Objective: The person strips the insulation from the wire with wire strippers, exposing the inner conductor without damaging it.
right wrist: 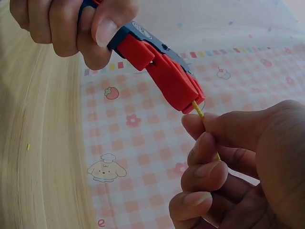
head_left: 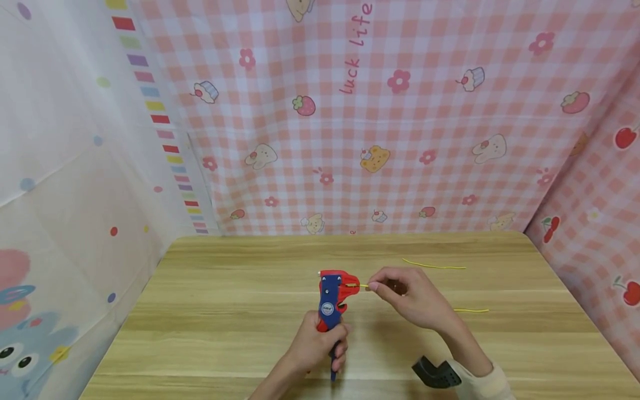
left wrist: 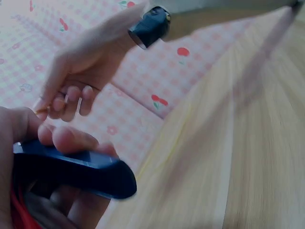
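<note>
A red and blue wire stripper [head_left: 330, 297] stands upright over the table, its handles gripped by my left hand [head_left: 320, 344]. My right hand [head_left: 412, 297] pinches a short yellow wire [right wrist: 198, 109] between thumb and index finger. The wire's end sits in the red nose of the tool [right wrist: 178, 86] in the right wrist view. In the left wrist view my left fingers [left wrist: 71, 138] curl round the dark blue handle [left wrist: 81, 169], with my right hand [left wrist: 86, 71] just beyond.
Two more yellow wires lie on the wooden table [head_left: 210, 311], one behind my right hand [head_left: 435, 266] and one beside its wrist [head_left: 472, 310]. A black wrist device [head_left: 436, 373] is at my right sleeve. Patterned cloths hang behind and at the sides.
</note>
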Motion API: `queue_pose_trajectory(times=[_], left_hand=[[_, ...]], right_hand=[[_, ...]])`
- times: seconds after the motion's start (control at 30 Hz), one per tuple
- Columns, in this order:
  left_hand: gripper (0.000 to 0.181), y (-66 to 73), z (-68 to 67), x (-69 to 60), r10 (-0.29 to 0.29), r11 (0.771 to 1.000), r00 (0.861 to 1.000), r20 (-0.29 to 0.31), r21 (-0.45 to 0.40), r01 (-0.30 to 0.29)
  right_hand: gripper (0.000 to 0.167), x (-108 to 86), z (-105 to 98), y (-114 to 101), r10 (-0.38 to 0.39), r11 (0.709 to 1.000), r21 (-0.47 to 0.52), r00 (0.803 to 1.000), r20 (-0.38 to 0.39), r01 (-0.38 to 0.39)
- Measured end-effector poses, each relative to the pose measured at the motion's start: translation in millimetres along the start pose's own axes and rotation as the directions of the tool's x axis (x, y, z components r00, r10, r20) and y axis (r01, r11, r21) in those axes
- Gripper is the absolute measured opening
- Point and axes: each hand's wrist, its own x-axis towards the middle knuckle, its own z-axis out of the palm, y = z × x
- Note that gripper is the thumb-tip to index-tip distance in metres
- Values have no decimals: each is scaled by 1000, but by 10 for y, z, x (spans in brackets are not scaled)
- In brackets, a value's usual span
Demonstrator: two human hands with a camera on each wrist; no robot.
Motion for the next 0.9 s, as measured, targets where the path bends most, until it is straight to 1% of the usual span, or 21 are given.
queue_pose_trajectory(times=[0.2,0.37,0.77,0.9], left_hand=[[12,29,-24,-1,-26,1000,999,45,-8,26],[14,43,-34,0,-31,1000,997,75,-1,31],[14,43,-41,11,-39,999,996,84,6,39],[17,44,-39,13,-38,999,995,89,10,37]], right_hand=[[9,-3,-2,12,13,1000,0,1000,-4,-13],[9,-8,-11,36,11,1000,-10,1000,-13,-11],[10,-3,-20,77,-7,1000,-10,1000,-6,7],[10,-3,-19,84,-17,1000,-14,1000,-7,17]])
